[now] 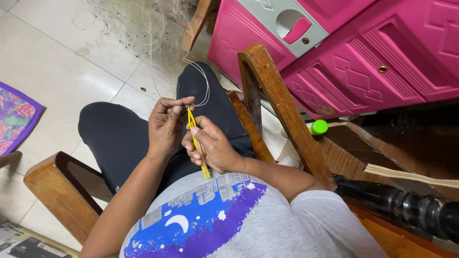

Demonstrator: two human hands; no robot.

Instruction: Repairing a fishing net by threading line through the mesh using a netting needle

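Observation:
I sit in a wooden chair and look down at my lap. My right hand (213, 145) grips a long thin yellow netting needle (197, 142), its tip pointing up towards my left fingers. My left hand (166, 126) pinches pale thin fishing line (203, 81) between thumb and fingers, just above the needle's tip. The line loops over my black-trousered knee and runs up to a heap of fine pale net (138, 24) on the tiled floor. The two hands almost touch.
Wooden chair arms stand at my left (57, 184) and right (279, 102). A pink plastic cabinet (363, 52) fills the upper right. A green-capped bottle (318, 127) lies below it. A purple flowered cloth (14, 117) lies at the left edge.

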